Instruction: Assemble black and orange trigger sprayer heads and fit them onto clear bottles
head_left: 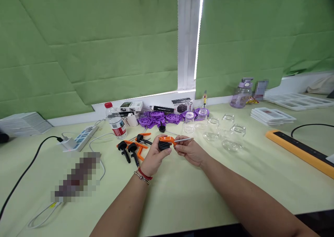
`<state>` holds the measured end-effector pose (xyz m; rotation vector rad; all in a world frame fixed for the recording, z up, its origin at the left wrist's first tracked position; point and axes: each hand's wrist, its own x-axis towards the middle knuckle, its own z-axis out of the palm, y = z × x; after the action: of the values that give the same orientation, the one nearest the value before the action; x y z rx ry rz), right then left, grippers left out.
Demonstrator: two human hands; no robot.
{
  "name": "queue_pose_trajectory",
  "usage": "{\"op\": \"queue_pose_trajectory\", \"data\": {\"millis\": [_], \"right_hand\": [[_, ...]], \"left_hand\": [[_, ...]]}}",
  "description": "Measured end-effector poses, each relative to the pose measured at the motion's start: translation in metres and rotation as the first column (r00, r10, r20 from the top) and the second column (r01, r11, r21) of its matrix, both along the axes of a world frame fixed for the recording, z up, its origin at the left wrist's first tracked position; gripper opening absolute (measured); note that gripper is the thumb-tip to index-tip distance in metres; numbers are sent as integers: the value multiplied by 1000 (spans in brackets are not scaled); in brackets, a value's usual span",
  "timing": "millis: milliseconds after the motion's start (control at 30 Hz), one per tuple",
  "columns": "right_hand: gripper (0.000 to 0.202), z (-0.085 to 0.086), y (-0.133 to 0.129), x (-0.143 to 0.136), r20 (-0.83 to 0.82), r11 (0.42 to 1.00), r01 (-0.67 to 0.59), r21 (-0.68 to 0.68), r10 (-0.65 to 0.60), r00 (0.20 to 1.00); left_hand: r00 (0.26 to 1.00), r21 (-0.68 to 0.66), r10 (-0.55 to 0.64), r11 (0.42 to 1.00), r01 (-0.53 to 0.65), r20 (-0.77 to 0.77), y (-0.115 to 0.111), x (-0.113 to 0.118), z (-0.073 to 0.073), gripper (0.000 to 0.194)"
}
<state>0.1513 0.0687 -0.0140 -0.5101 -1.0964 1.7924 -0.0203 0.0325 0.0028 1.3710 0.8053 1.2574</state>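
Observation:
Above the middle of the table, my left hand is closed around a black ribbed knob with an orange bracket over it. Fingers of my right hand pinch the far end of the same bracket, where a thin metal rod sticks out to the right. How the rod joins the bracket is hidden by the fingers. Left of my hands lie several black knobbed handles and orange brackets. Just behind them is a black round knob with a metal rod.
Purple plastic parts and boxes line the wall. Several clear glass jars stand to the right, near an orange power strip. A water bottle, a white power strip and cables are at left.

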Motion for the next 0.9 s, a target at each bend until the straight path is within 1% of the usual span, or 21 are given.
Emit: {"op": "queue_pose_trajectory", "data": {"millis": [167,300,367,400,467,533,600,667,700,733,767,800,833,867,900], "right_hand": [[29,-2,2,0,-15,998,57,28,-57,998],[32,-1,0,0,39,999,35,10,-36,999],[33,0,0,-1,69,999,39,0,-39,997],[34,-1,0,-1,83,999,46,-5,-46,995],[34,-1,-1,-2,110,999,53,-4,-53,992],[34,-1,-1,-3,128,999,43,16,-45,991],[35,-2,-1,-4,136,997,34,63,-43,990],[37,-4,0,-4,170,992,54,117,-74,983],[38,-6,1,-3,213,986,77,149,-108,971],[37,-8,2,-2,277,976,107,191,-158,948],[34,-10,3,-1,358,959,134,249,-220,908],[30,-12,3,-1,442,933,149,329,-291,849],[26,-13,4,-1,515,895,140,423,-364,776],[23,-15,3,-3,566,846,99,524,-433,702],[23,-17,3,-5,593,785,29,619,-491,638]], "left_hand": [[998,-54,-47,997,49,44,1,-1,0,41],[995,-86,-53,994,60,81,0,-2,2,45],[987,-100,-57,992,72,150,0,-1,3,40],[980,-115,-48,991,71,195,0,0,4,38],[964,-164,-11,985,56,266,0,1,5,41],[960,-205,28,978,31,278,1,1,6,43],[961,-209,52,978,6,272,4,0,6,37],[949,-193,111,980,-55,296,8,-4,7,33],[935,-186,160,977,-104,318,10,-7,8,32],[914,-181,216,970,-161,344,13,-10,8,32],[889,-177,272,959,-220,369,15,-14,9,31],[860,-168,324,945,-279,395,18,-19,9,30],[835,-160,358,934,-320,418,21,-23,8,28],[816,-155,385,923,-353,432,23,-27,8,27],[803,-151,403,914,-376,439,26,-30,6,26]]}}
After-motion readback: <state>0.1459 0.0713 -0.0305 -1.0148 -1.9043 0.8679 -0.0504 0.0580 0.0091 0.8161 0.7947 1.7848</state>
